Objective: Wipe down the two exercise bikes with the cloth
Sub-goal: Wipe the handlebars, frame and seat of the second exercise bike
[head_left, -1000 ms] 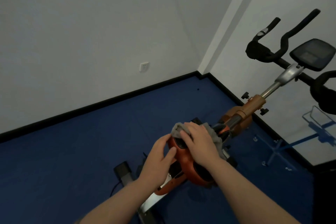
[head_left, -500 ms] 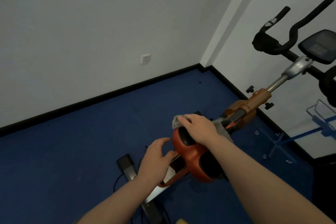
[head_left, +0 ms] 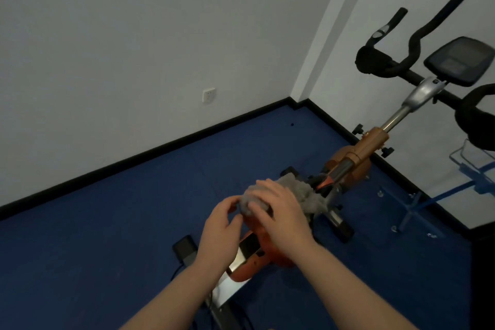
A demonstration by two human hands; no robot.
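An orange exercise bike (head_left: 356, 153) stands below me, its orange-and-black saddle (head_left: 263, 249) nearest, black handlebars (head_left: 388, 61) and console (head_left: 459, 64) at the right. A grey cloth (head_left: 302, 191) is draped over the saddle's nose. My right hand (head_left: 284, 211) lies on top of the cloth and presses it to the saddle. My left hand (head_left: 221, 230) is at the saddle's left side, fingers curled, fingertips touching the cloth's bunched end. Only one bike is in view.
Blue floor (head_left: 107, 222) surrounds the bike, bounded by white walls with black skirting and a wall socket (head_left: 209, 95). A black pedal (head_left: 184, 248) sticks out lower left. A blue metal stand (head_left: 412, 206) sits by the right wall.
My right hand has drawn the cloth back over the saddle's nose toward me. The left hand rose from the saddle's side to meet the cloth's end. The view shifted slightly.
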